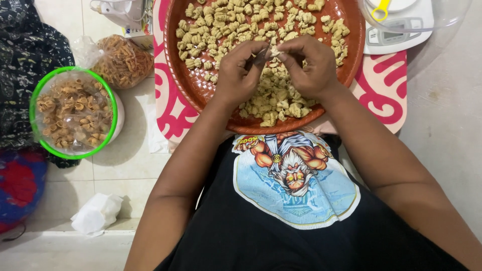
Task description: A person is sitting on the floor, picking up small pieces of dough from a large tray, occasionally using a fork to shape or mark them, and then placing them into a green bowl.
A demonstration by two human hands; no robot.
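A small pale piece of dough [274,50] is pinched between the fingertips of the left hand [240,75] and the right hand [309,68], which meet above a wide round reddish-brown woven tray [191,83]. The fingers of both hands are curled inward and closed on the piece, thumbs and forefingers touching it from either side. A thin dark tool appears to be gripped in the left fingers, though it cannot be told clearly. Many small ridged curled dough pieces [236,22] are spread over the tray, some directly beneath the hands. The tray rests on a pink-and-white patterned cloth [384,90] on the tiled floor [125,165]. To the left, a green-rimmed round bowl of browned shell-shaped snacks [73,113] is seen, and a clear plastic bag of fried orange snacks [123,60] lies beside it.
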